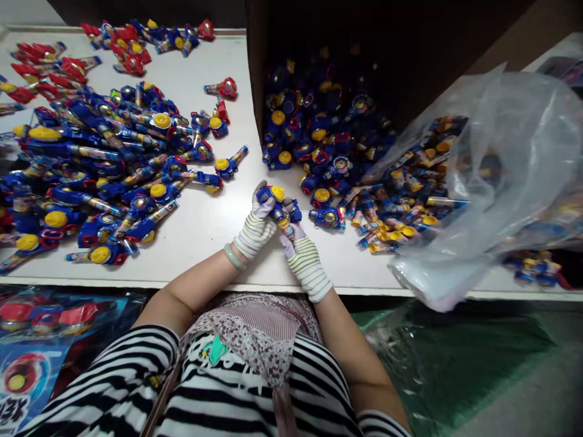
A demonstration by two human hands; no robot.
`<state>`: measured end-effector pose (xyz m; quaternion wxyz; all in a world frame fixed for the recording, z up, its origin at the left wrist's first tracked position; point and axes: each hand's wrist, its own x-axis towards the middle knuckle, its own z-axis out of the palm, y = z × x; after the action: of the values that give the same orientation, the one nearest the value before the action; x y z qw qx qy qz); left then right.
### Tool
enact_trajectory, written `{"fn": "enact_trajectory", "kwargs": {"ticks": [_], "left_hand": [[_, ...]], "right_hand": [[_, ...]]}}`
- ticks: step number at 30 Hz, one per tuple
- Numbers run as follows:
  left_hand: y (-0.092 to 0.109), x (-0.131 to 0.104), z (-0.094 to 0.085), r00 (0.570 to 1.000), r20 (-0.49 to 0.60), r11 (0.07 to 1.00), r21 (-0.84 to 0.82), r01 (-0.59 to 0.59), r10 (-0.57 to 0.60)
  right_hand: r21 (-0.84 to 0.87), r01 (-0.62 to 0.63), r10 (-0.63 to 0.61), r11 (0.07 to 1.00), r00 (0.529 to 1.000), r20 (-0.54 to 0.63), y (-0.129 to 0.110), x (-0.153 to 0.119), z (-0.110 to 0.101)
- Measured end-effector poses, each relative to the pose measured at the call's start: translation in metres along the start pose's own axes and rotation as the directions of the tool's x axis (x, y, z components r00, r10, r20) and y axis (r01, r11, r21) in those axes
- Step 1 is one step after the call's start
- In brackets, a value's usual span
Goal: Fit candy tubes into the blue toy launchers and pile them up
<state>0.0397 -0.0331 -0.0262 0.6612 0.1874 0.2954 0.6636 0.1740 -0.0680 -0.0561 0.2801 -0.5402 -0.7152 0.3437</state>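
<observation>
My left hand [254,232], in a striped glove, is closed around a blue toy [268,195] with a yellow knob. A printed tube [284,223] sticks out of this toy toward me, slightly tilted. The gloved fingers of my right hand [308,262] are closed on the tube's lower end. Just beyond the tube, another blue piece [294,212] shows; I cannot tell whether it is held or lies on the table. Near my right hand lies a loose blue toy [327,218]. Both hands are over the front part of the white table [200,237].
Blue toys with tubes form a large pile [95,152] on the left, with red ones [75,68] behind. An open cardboard box [253,73] holds blue toys [319,121]. From a clear plastic bag [514,152], printed tubes with yellow ends [401,212] spill out at right.
</observation>
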Motion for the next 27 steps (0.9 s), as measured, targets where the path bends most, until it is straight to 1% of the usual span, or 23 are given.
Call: {"fn": "enact_trajectory", "kwargs": {"ticks": [3, 5, 7, 9, 10, 11, 12, 13, 14, 15, 16, 17, 18, 19, 20, 21, 22, 23, 24, 25, 26, 27], "left_hand": [[-0.001, -0.007, 0.004, 0.999, -0.011, 0.999, -0.012, -0.035, 0.035], [-0.002, -0.010, 0.005, 0.998, -0.013, 0.998, 0.013, -0.057, 0.057], [-0.005, -0.013, 0.005, 0.998, 0.006, 0.996, 0.059, -0.069, 0.069], [-0.008, -0.017, 0.003, 0.995, 0.038, 0.989, 0.107, -0.099, 0.096], [-0.010, -0.019, 0.002, 0.992, 0.055, 0.984, 0.129, -0.123, 0.117], [-0.010, -0.021, 0.000, 0.988, 0.076, 0.979, 0.150, -0.142, 0.131], [-0.010, -0.024, -0.001, 0.986, 0.100, 0.974, 0.171, -0.150, 0.135], [-0.009, -0.026, -0.002, 0.985, 0.125, 0.971, 0.192, -0.145, 0.122], [-0.007, -0.028, -0.004, 0.984, 0.150, 0.969, 0.215, -0.124, 0.092], [-0.004, -0.029, -0.005, 0.983, 0.175, 0.966, 0.240, -0.092, 0.050], [-0.002, -0.030, -0.005, 0.981, 0.192, 0.962, 0.265, -0.062, 0.010], [0.001, -0.030, -0.006, 0.980, 0.199, 0.956, 0.290, -0.043, -0.016], [0.002, -0.029, -0.007, 0.981, 0.193, 0.949, 0.310, -0.049, -0.013], [0.002, -0.028, -0.007, 0.984, 0.179, 0.942, 0.328, -0.071, 0.012], [0.002, -0.026, -0.008, 0.986, 0.159, 0.934, 0.341, -0.109, 0.058], [0.000, -0.025, -0.009, 0.984, 0.136, 0.925, 0.349, -0.153, 0.111], [-0.002, -0.024, -0.010, 0.981, 0.120, 0.916, 0.355, -0.185, 0.152], [-0.004, -0.023, -0.011, 0.979, 0.116, 0.911, 0.359, -0.201, 0.170], [-0.004, -0.022, -0.012, 0.978, 0.126, 0.910, 0.364, -0.200, 0.165], [-0.001, -0.021, -0.014, 0.978, 0.149, 0.908, 0.372, -0.190, 0.143], [0.005, -0.020, -0.017, 0.976, 0.181, 0.903, 0.390, -0.181, 0.118], [0.017, -0.016, -0.020, 0.972, 0.214, 0.889, 0.419, -0.186, 0.102]], "right_hand": [[-0.158, 0.006, -0.004, 0.987, 1.000, 0.013, -0.001, -0.003, -0.002], [-0.248, -0.001, 0.000, 0.969, 1.000, -0.006, -0.002, -0.005, -0.006], [-0.323, -0.017, 0.011, 0.946, 1.000, -0.019, -0.004, -0.007, -0.009], [-0.334, -0.024, 0.018, 0.942, 1.000, -0.021, -0.006, -0.008, -0.010], [-0.297, -0.023, 0.018, 0.955, 1.000, -0.020, -0.007, -0.008, -0.010], [-0.222, -0.022, 0.019, 0.975, 1.000, -0.016, -0.007, -0.009, -0.008], [-0.103, -0.027, 0.028, 0.994, 1.000, 0.000, -0.007, -0.010, -0.007], [0.058, -0.050, 0.047, 0.997, 0.998, 0.038, -0.008, -0.012, -0.004], [0.245, -0.097, 0.075, 0.965, 0.992, 0.100, -0.008, -0.014, -0.002], [0.428, -0.168, 0.097, 0.888, 0.978, 0.183, -0.008, -0.016, 0.001], [0.573, -0.247, 0.104, 0.782, 0.957, 0.270, -0.008, -0.018, 0.003], [0.660, -0.311, 0.107, 0.684, 0.938, 0.331, -0.008, -0.019, 0.005], [0.693, -0.341, 0.118, 0.636, 0.930, 0.349, -0.007, -0.020, 0.006], [0.678, -0.333, 0.142, 0.655, 0.936, 0.322, -0.007, -0.019, 0.007], [0.617, -0.298, 0.168, 0.728, 0.951, 0.261, -0.007, -0.018, 0.007], [0.521, -0.253, 0.182, 0.815, 0.966, 0.184, -0.008, -0.016, 0.007], [0.421, -0.206, 0.171, 0.884, 0.978, 0.119, -0.010, -0.013, 0.009], [0.354, -0.163, 0.140, 0.921, 0.986, 0.089, -0.012, -0.010, 0.011], [0.340, -0.128, 0.100, 0.932, 0.990, 0.096, -0.016, -0.007, 0.014], [0.370, -0.103, 0.059, 0.924, 0.990, 0.128, -0.020, -0.003, 0.017], [0.418, -0.084, 0.011, 0.905, 0.985, 0.173, -0.024, 0.000, 0.020], [0.459, -0.060, -0.048, 0.886, 0.974, 0.220, -0.028, 0.004, 0.021]]}}
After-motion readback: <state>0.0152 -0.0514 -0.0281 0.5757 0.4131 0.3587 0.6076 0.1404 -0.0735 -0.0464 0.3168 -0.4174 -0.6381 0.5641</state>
